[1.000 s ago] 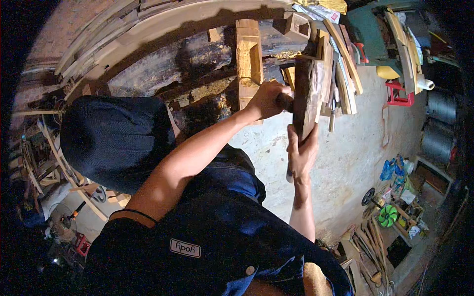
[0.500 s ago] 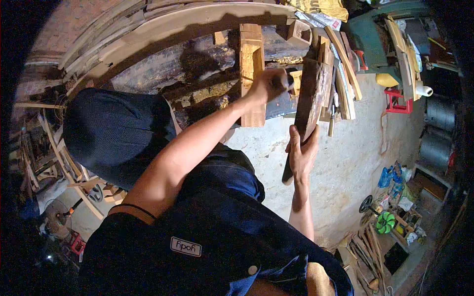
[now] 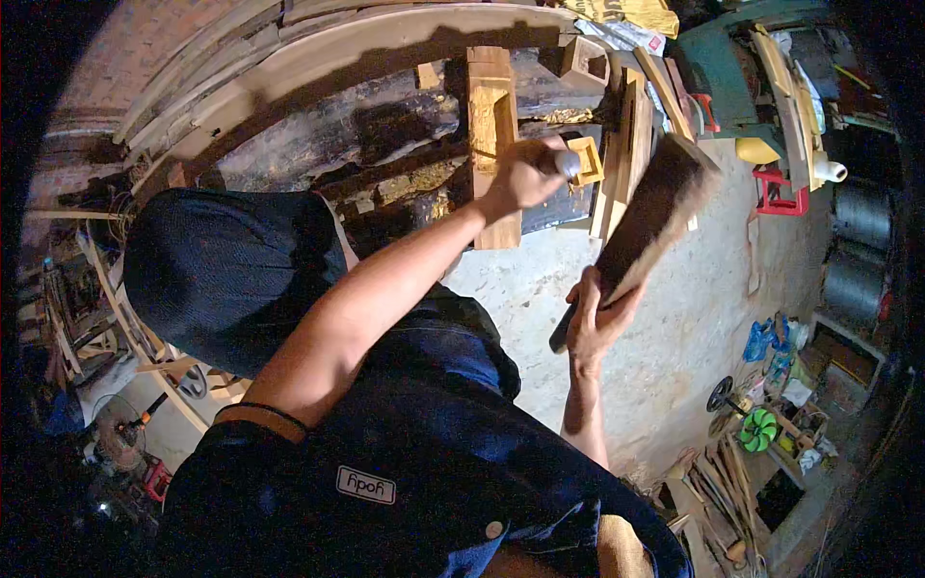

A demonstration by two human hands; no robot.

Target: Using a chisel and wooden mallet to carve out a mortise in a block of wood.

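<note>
My left hand [image 3: 525, 176] is closed around the handle of a chisel [image 3: 568, 164]. Its pale butt end sticks out toward the right, while the blade is hidden by my hand. Beneath that hand lies a wooden block [image 3: 494, 82] with a long rectangular mortise cut into it. In my right hand [image 3: 602, 323] is a wooden mallet [image 3: 650, 217], gripped near its handle. The thick head tilts up and to the right, apart from the chisel. A small hollow wooden piece [image 3: 589, 174] sits just beyond the chisel's butt.
Dark timbers [image 3: 328, 130] under the block carry wood shavings. Wooden strips [image 3: 626, 144] and another hollow wooden block [image 3: 585, 63] lie to the right. A red stool [image 3: 780, 193] stands on the concrete floor [image 3: 520, 289]. Dark rounded cloth [image 3: 226, 275] fills the left.
My right hand has swung the mallet head to the right, away from the chisel, uncovering the wooden strips. My left hand stays over the block with the chisel.
</note>
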